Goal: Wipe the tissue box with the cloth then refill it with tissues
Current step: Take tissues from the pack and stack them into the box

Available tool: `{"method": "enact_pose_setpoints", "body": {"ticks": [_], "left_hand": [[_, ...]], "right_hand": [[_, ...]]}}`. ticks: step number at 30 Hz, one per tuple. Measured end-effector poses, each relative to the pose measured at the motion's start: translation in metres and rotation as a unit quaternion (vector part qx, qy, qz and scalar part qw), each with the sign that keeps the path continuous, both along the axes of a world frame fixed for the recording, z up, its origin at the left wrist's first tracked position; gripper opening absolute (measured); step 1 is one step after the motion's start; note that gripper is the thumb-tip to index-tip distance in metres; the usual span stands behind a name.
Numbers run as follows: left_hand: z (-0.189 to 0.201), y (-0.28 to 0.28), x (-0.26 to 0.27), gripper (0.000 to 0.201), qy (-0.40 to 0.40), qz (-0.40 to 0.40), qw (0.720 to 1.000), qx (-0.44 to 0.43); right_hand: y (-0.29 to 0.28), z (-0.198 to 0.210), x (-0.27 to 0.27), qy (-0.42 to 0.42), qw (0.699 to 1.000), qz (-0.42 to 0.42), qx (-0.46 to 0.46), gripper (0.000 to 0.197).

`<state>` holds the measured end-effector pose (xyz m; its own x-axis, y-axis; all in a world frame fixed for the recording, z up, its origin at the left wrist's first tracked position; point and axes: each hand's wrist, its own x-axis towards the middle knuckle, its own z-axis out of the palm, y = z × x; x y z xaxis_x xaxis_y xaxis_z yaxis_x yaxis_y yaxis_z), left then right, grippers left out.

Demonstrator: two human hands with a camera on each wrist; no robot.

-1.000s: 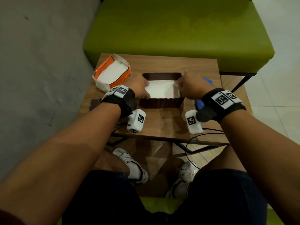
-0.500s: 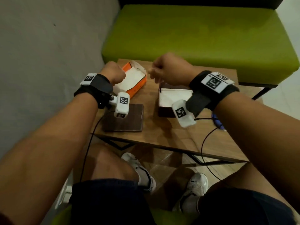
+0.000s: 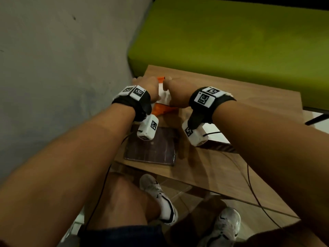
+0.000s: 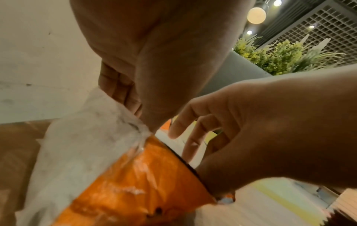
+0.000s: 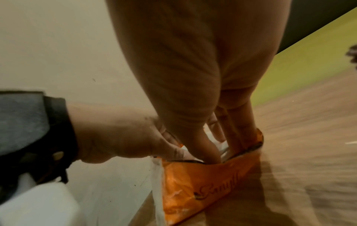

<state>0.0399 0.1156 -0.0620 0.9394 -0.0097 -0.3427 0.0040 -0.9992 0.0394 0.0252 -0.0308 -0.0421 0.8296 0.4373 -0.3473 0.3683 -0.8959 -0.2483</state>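
Fingers (image 5: 208,146) of my right hand (image 3: 178,94) are dipped into the open mouth of the orange tissue pack (image 5: 203,188), curled down onto the white tissues inside, while my left hand (image 3: 147,88) pinches the pack's white flap (image 4: 83,137) to hold the mouth open. Half a second ago both hands were raised in loose fists above the pack and a second ago they were at the tissue box; now they have come down onto the pack, so I judge the wiping is done and I am fetching another wad for the refill. The tissue box (image 3: 216,139) sits right of the pack on the desk (image 3: 249,97), mostly behind my right forearm, only a white strip of tissue and a dark wall showing. Its dark lid (image 3: 151,148) lies nearer me than the pack. I cannot see how many tissues the fingers have caught, how full the box is, or where the cloth lies; the left wrist view is blurred at the edges.
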Motion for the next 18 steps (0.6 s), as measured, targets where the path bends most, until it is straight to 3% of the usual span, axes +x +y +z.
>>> {"method": "enact_pose_setpoints", "body": {"ticks": [1, 4, 11, 18], "left_hand": [[-0.003, 0.001, 0.004, 0.045, 0.006, 0.001, 1.000, -0.001], [-0.005, 0.003, 0.015, 0.045, 0.038, 0.007, 0.999, -0.014], [-0.002, 0.006, 0.025, 0.043, 0.108, 0.032, 0.993, -0.037], [0.004, 0.007, 0.017, 0.048, 0.054, 0.061, 0.994, -0.071]], "right_hand": [[0.000, -0.002, 0.001, 0.006, 1.000, -0.007, -0.002, 0.061], [0.000, -0.006, 0.005, 0.016, 0.999, -0.030, -0.007, 0.070], [-0.001, -0.010, 0.008, 0.008, 0.999, -0.038, 0.008, 0.061], [-0.001, -0.009, 0.006, -0.001, 0.997, -0.042, 0.061, 0.066]]}}
